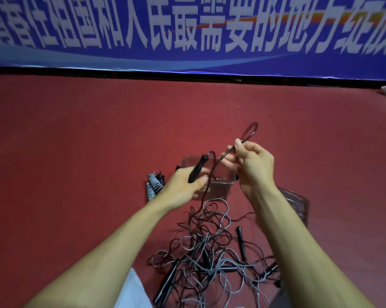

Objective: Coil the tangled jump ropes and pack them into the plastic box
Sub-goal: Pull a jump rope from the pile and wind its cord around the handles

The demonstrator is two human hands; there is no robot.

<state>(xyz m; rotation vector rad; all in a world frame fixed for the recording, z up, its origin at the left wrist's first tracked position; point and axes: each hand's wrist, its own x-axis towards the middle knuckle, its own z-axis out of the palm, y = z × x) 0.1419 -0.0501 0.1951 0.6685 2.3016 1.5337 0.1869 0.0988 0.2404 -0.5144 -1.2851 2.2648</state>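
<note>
dark rope (246,134) spanning left to right between the hands, its handle (197,168) gripped by the left hand (183,185), tip tilted up and away, a loop pinched in the right hand (254,165); slack trailing down to the tangle (209,247) on the floor (76,152) near the body; box (223,182) just beyond both hands.

- The tangled ropes (209,252) are lying on the floor (76,152) nearest me.
- The plastic box (220,188) is sitting behind them.
- A coiled rope (153,185) is lying just left of the box.
</note>
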